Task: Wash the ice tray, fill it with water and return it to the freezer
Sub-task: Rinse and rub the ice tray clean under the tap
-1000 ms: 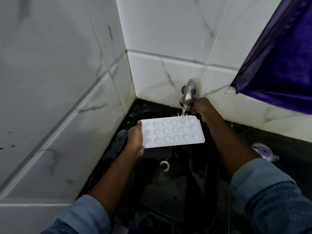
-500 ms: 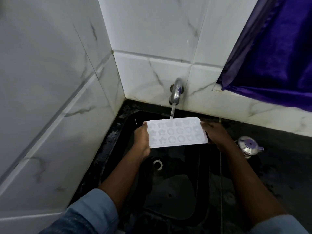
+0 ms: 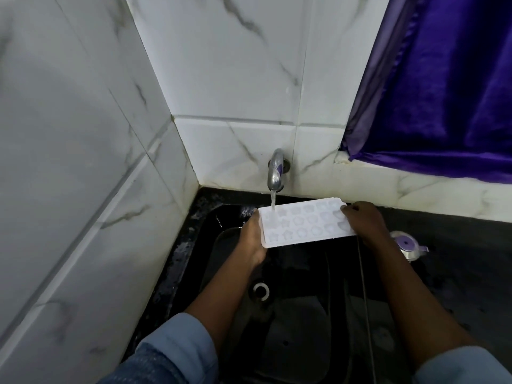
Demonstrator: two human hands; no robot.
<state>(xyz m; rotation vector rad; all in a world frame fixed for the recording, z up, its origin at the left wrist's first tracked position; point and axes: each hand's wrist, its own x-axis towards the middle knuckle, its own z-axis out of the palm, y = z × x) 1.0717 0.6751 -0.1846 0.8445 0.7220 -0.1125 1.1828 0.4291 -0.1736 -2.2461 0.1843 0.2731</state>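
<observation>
A white ice tray (image 3: 307, 223) with star and shell shaped cells is held level over the black sink (image 3: 299, 314). My left hand (image 3: 252, 239) grips its left end and my right hand (image 3: 363, 221) grips its right end. A chrome tap (image 3: 276, 174) on the tiled wall runs a thin stream of water onto the tray's far left corner.
White marble-look tiles close in on the left and behind. A purple curtain (image 3: 443, 92) hangs at the upper right. A small purple and silver object (image 3: 407, 245) sits on the dark counter (image 3: 457, 273) right of the sink. The drain (image 3: 261, 290) lies below the tray.
My right hand left the tap and took hold of the tray's right end. The tray shifted right, so the stream now falls on its left corner instead of its right part.
</observation>
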